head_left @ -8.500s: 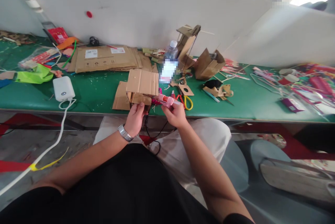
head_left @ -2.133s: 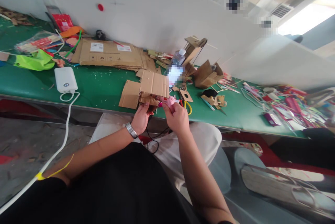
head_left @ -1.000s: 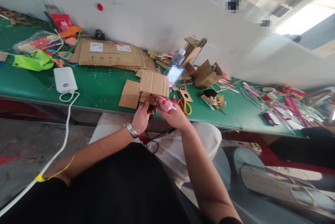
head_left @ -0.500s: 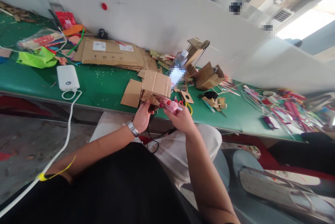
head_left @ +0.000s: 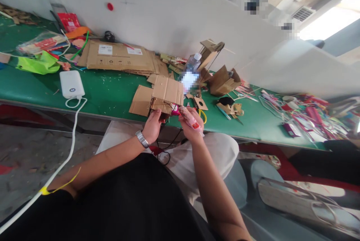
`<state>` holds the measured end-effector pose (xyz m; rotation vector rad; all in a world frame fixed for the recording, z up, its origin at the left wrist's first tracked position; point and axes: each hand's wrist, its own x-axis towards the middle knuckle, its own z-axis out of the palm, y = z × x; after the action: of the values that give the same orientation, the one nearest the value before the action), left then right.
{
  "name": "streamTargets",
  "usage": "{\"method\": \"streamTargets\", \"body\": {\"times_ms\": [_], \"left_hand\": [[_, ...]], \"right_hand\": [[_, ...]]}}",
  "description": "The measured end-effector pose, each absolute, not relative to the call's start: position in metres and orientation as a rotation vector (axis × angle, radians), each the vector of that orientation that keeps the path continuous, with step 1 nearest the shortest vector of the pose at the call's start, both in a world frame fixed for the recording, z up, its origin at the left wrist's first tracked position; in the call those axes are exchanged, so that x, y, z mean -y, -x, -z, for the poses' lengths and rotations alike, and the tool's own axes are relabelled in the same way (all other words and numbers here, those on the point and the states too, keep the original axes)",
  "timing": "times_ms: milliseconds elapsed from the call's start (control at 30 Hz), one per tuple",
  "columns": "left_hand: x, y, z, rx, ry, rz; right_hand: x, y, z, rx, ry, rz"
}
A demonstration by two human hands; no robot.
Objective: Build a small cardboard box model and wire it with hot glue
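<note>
A small cardboard box (head_left: 168, 90) with an open lower side is held at the table's edge. My left hand (head_left: 152, 126) is closed on its lower left corner, thumb on the near face. In my right hand (head_left: 192, 124) is a pink glue gun (head_left: 191, 119), gripped round its printed body and tilted. Its magenta front end points at the right side of the box opening; whether it touches the cardboard I cannot tell. A black cord (head_left: 165, 154) hangs below, over my lap. Left of the box lies a cardboard flap (head_left: 140, 100), seemingly joined to it.
On the green table (head_left: 112, 96) stand a white power bank (head_left: 72, 84), flattened cartons (head_left: 120, 55), a plastic bottle (head_left: 194, 62), a lit phone (head_left: 189, 80) and a cardboard holder (head_left: 224, 80). Pink odds and ends (head_left: 312, 117) pile up at right. A white cable (head_left: 73, 136) crosses the left.
My right hand has turned and shifted slightly left, tipping the glue gun so its printed side shows. The box and my left hand stay almost where they were.
</note>
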<state>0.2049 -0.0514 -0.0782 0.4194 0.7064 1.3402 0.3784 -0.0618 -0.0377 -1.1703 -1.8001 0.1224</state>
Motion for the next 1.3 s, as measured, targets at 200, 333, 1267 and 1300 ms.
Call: {"method": "streamTargets", "body": {"times_ms": [200, 333, 1267, 1300], "left_hand": [[0.053, -0.206, 0.081, -0.699, -0.408, -1.344], [0.053, -0.206, 0.082, -0.709, -0.406, -1.342], [0.052, -0.208, 0.086, -0.737, -0.482, -1.341], [0.052, -0.208, 0.085, -0.739, -0.477, -1.341]], "right_hand": [[0.053, -0.366, 0.055, 1.811, 1.084, -0.147], [0.049, -0.361, 0.058, 1.802, 1.184, -0.129], [0.053, -0.352, 0.063, 1.769, 1.313, -0.019], [0.053, -0.352, 0.063, 1.776, 1.303, -0.018]]}}
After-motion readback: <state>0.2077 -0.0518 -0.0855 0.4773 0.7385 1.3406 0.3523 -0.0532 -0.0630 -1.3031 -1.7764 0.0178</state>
